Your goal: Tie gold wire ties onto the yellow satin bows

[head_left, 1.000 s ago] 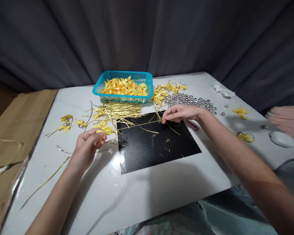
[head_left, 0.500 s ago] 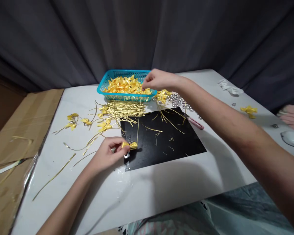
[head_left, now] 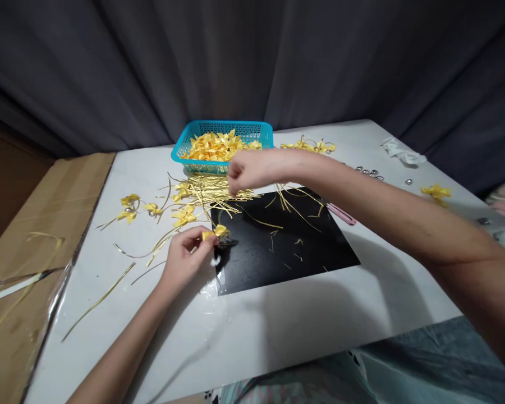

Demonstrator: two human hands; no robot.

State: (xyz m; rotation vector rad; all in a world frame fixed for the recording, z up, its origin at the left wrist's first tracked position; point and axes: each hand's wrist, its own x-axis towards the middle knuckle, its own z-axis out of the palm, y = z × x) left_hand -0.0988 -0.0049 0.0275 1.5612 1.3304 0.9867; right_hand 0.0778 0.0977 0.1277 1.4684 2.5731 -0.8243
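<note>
My left hand (head_left: 189,249) pinches a yellow ribbon bow (head_left: 221,230) between thumb and fingers, above the left edge of a black sheet (head_left: 286,247). A small pale, shiny bit shows just below the bow. My right hand (head_left: 250,171) is raised over a bundle of gold strands (head_left: 208,188), its fingers curled together and pointing down. What its fingertips hold is hidden; the strand seen earlier cannot be made out. Behind it stands a blue basket (head_left: 180,148) of yellow ribbon pieces (head_left: 214,146).
Finished-looking yellow bows (head_left: 184,215) with gold tails lie left of the sheet, others (head_left: 309,146) at the back. A pink-handled tool (head_left: 341,214) rests by the sheet's right edge. Silver beads (head_left: 370,171) and crumpled white paper (head_left: 402,151) are farther right. Cardboard (head_left: 84,185) borders the left.
My right hand has come down and slightly left from the basket's front edge. My left hand has lifted a little with the bow. The taut gold strand between them no longer shows.
</note>
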